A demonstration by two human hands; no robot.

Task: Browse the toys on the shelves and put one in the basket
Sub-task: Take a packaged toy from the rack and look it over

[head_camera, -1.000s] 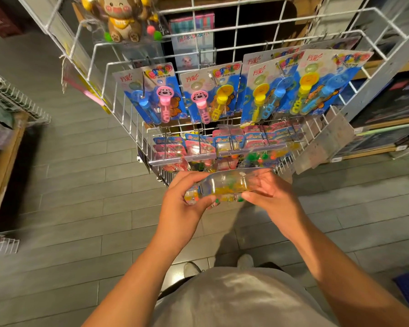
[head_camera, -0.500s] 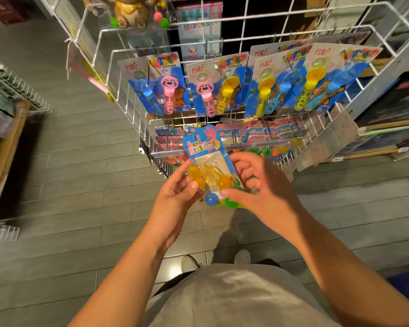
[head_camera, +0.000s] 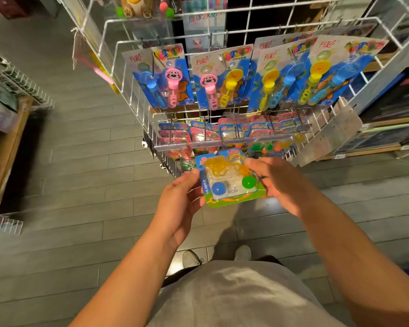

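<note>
I hold a carded toy pack (head_camera: 229,179) in front of me with both hands. Its clear blister shows yellow sticky shapes, a blue ball and a green ball on a blue and green card. My left hand (head_camera: 182,199) grips the pack's left edge and my right hand (head_camera: 281,182) grips its right edge. The pack faces up toward me, just below the white wire rack (head_camera: 128,74). A row of bubble wand cards (head_camera: 220,76) hangs on the rack's upper hooks, and similar small toy packs (head_camera: 203,133) fill the lower hooks. No basket is clearly seen.
A wooden shelf unit with wire trays (head_camera: 12,107) stands at the left. More shelves with flat boxes (head_camera: 392,123) run along the right. Grey floor tiles (head_camera: 80,185) spread between them. A plush bear pack (head_camera: 137,8) hangs at the rack's top. My shoes (head_camera: 191,258) show below.
I have turned the toy pack from edge-on to face up and lowered it slightly away from the rack. Both hands shifted to its side edges.
</note>
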